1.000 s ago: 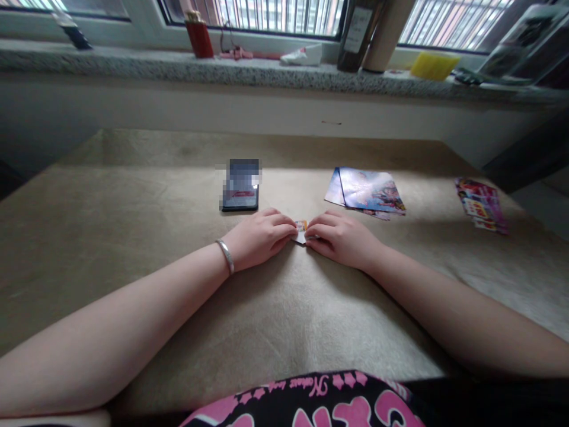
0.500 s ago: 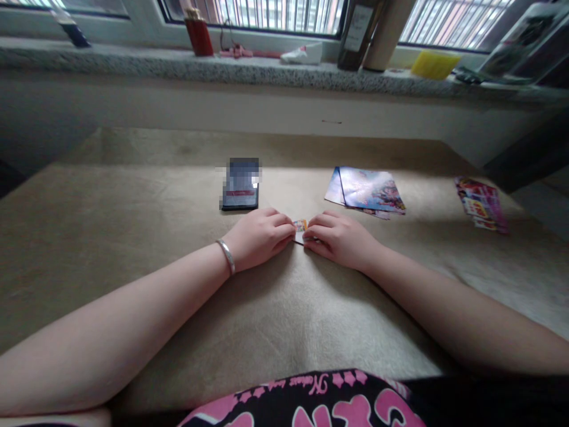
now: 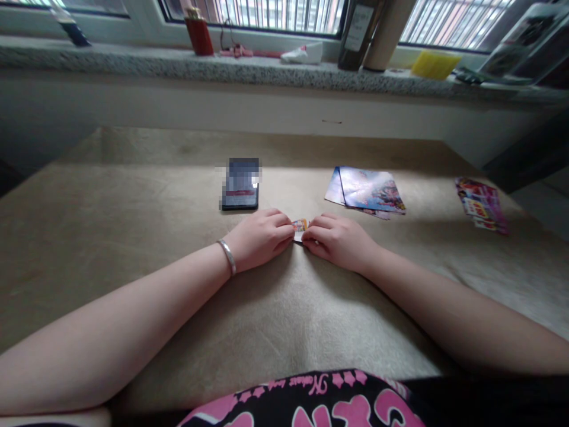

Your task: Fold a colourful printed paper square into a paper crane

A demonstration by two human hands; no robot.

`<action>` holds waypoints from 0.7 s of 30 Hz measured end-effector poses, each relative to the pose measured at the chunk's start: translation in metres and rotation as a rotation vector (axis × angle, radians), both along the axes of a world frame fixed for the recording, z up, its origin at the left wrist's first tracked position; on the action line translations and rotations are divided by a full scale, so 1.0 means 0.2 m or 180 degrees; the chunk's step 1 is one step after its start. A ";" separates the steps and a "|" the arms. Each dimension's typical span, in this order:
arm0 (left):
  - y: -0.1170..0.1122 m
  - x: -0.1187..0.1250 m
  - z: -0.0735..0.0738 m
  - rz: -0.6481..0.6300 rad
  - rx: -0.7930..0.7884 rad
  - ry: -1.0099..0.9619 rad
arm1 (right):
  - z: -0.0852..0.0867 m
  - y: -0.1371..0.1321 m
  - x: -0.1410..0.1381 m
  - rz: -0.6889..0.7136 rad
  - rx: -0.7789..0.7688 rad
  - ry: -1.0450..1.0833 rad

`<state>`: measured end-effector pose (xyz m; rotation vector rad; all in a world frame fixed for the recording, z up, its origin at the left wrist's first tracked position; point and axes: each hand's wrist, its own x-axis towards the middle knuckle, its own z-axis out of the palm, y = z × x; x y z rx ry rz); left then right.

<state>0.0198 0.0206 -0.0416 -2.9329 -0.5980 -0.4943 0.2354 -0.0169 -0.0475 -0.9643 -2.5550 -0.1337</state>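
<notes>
Between my fingertips lies a small piece of paper (image 3: 299, 227), white along its near part with a colourful orange print farther back. My left hand (image 3: 263, 237), with a silver bangle at the wrist, is closed on its left end. On the right end my right hand (image 3: 335, 238) is closed too, fingers bent over it. Most of the paper is hidden under the fingers, so its full shape cannot be told. Both hands rest low at the table, a narrow gap apart.
A phone (image 3: 241, 187), partly pixelated, lies beyond my left hand. Behind my right hand are glossy picture sheets (image 3: 371, 188). Several pink and purple printed cards (image 3: 480, 204) lie farther right on the covered table (image 3: 133, 207). A stone windowsill (image 3: 146, 65) with bottles runs behind.
My right fingers have shifted slightly on the paper's near edge, and a bit more of its print shows. My left hand stays nearly still.
</notes>
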 end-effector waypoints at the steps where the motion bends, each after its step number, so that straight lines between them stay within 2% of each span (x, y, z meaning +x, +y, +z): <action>1: 0.00 0.00 0.00 0.0003 -0.0011 0.0003 | 0.00 0.00 0.00 -0.0028 -0.0016 0.0004; 10: -0.01 0.00 0.00 0.0014 -0.0163 -0.0113 | 0.02 -0.03 -0.04 -0.0489 -0.0085 -0.0057; 21: 0.00 -0.01 -0.01 -0.0074 -0.0248 -0.0203 | 0.00 0.00 -0.04 -0.0818 -0.0890 0.0400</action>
